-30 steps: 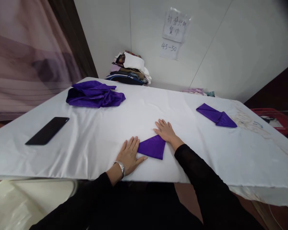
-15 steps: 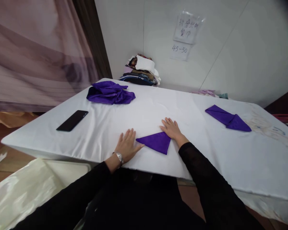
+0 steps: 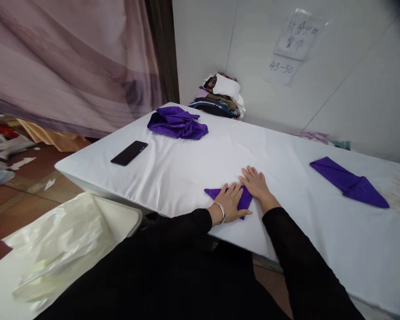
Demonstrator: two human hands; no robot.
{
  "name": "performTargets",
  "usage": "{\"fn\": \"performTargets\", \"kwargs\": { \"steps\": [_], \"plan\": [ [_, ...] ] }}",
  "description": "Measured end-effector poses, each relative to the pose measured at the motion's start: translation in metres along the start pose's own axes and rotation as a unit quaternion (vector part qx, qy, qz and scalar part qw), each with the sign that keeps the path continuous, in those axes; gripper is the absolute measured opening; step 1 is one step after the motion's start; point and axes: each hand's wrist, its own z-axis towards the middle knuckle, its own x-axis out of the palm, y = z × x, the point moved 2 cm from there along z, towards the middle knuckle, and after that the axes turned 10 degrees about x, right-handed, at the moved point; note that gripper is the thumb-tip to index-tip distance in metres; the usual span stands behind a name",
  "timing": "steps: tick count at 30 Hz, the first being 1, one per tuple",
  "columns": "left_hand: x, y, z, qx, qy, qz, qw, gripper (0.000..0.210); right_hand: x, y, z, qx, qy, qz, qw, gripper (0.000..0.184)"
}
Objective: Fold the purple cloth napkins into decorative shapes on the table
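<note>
A purple cloth napkin (image 3: 246,201), folded into a triangle, lies on the white-covered table (image 3: 186,171) near its front edge. My left hand (image 3: 229,202) rests flat over the middle of it, fingers stretched out, hiding much of the cloth. Against the napkin's upper right edge lies my right hand (image 3: 256,183), palm down with its fingers extended. Farther right sits another purple napkin (image 3: 350,181), folded into a long pointed shape. A crumpled heap of purple cloth (image 3: 178,123) is toward the back left of the table.
A black phone (image 3: 129,153) lies on the table's left side. Stacked clothes (image 3: 220,97) stand behind the table by the wall, which bears paper signs (image 3: 295,35). At the lower left, a pale plastic bag (image 3: 73,235) lies on a white surface. A curtain (image 3: 86,58) hangs at left.
My left hand has moved from the napkin's left tip onto its middle. My right hand stays at its upper right edge. The view has turned left, shifting everything rightward.
</note>
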Motion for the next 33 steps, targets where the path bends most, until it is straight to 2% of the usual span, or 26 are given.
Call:
{"fn": "performTargets", "kwargs": {
  "steps": [6,11,14,16,18,21,23,25,29,33],
  "plan": [
    [-0.008,0.011,-0.028,-0.037,-0.013,0.025,0.999,0.084,0.000,0.000,0.000,-0.001,-0.002,0.007,1.000,0.058],
    [-0.013,0.038,-0.065,-0.088,-0.015,0.032,0.995,0.083,-0.001,0.001,0.000,0.000,0.004,0.020,1.000,0.060],
    [-0.021,0.055,-0.077,-0.132,-0.016,0.042,0.990,0.080,-0.003,0.002,-0.001,-0.003,0.008,0.029,1.000,0.061],
    [-0.029,0.058,-0.072,-0.150,-0.027,0.047,0.987,0.081,-0.004,0.003,-0.001,-0.002,0.011,0.031,0.999,0.061],
    [-0.036,0.052,-0.056,-0.132,-0.041,0.049,0.989,0.084,-0.005,0.003,-0.002,-0.001,0.012,0.028,1.000,0.061],
    [-0.038,0.031,-0.023,-0.039,-0.042,0.033,0.998,0.084,-0.006,0.003,-0.002,-0.005,0.011,0.015,1.000,0.061],
    [-0.030,0.019,-0.004,0.024,-0.019,0.018,0.999,0.085,-0.006,0.003,-0.002,-0.009,0.013,0.007,1.000,0.060],
    [-0.019,0.013,0.008,0.057,0.013,0.007,0.998,0.085,-0.006,0.003,-0.002,-0.005,0.015,0.006,1.000,0.059],
    [-0.001,0.016,0.011,0.060,0.033,0.000,0.998,0.086,-0.005,0.004,-0.001,0.005,0.018,0.014,1.000,0.061],
    [0.001,0.019,0.009,0.060,0.036,-0.002,0.998,0.088,-0.005,0.002,0.002,0.008,0.020,0.017,1.000,0.063]
  ]
}}
